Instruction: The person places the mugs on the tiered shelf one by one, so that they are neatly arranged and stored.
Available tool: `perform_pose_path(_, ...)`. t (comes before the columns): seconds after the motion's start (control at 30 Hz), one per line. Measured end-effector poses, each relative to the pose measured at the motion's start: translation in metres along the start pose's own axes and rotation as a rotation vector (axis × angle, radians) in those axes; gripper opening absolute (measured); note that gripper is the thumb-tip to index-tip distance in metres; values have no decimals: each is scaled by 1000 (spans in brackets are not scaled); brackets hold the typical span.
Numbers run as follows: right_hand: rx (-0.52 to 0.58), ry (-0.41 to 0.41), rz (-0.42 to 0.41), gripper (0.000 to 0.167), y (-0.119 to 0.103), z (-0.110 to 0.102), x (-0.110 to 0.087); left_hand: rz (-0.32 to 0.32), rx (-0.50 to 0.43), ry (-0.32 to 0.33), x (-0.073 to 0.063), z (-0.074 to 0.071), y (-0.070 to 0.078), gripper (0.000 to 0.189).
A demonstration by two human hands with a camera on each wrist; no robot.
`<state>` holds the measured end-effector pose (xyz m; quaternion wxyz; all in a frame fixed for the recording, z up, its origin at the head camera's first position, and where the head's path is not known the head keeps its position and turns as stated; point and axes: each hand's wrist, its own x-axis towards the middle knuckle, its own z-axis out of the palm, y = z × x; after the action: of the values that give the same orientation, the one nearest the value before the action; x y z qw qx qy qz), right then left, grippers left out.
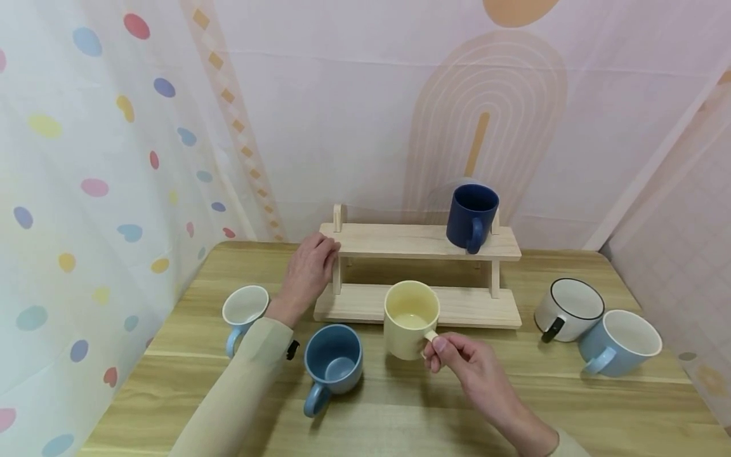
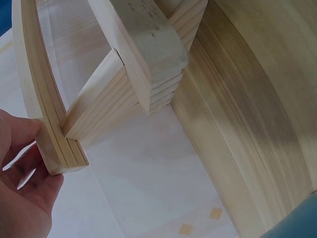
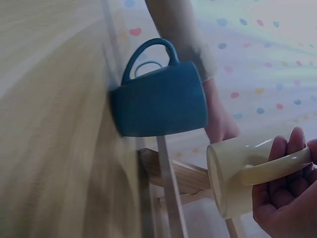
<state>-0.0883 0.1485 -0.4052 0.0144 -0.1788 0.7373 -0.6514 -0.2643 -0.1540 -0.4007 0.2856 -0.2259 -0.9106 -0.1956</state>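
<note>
My right hand [image 1: 476,374] holds a pale yellow mug [image 1: 407,339] by its handle, fingers and thumb round it. In the right wrist view the yellow mug [image 3: 230,186] is raised off the table, its base clear of the wood. My left hand [image 1: 308,270] grips the left end of the upper board of a two-tier wooden shelf [image 1: 394,240], thumb and fingers around the board end [image 2: 62,153]. A dark navy mug [image 1: 468,222] stands on the right of the upper board. The lower board [image 1: 360,304] is partly hidden behind the yellow mug.
A blue mug [image 1: 337,362] stands in front of the shelf, between my arms. By my left wrist is a light blue mug with a white inside [image 1: 242,311]. At the right stand a white black-rimmed mug [image 1: 562,317] and another light blue mug [image 1: 619,349]. A patterned curtain [image 1: 342,127] hangs behind.
</note>
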Motion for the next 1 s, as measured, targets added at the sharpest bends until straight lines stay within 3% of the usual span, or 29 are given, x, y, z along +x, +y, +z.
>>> perform_pose_path(0.27,-17,73,-54,29,-10,2,9,2,-10,-1,0,0,-1,8)
perform_pose_path(1.0,48,204,-72,34,-34,4,41,20,-8,31,-1,1,-1,5)
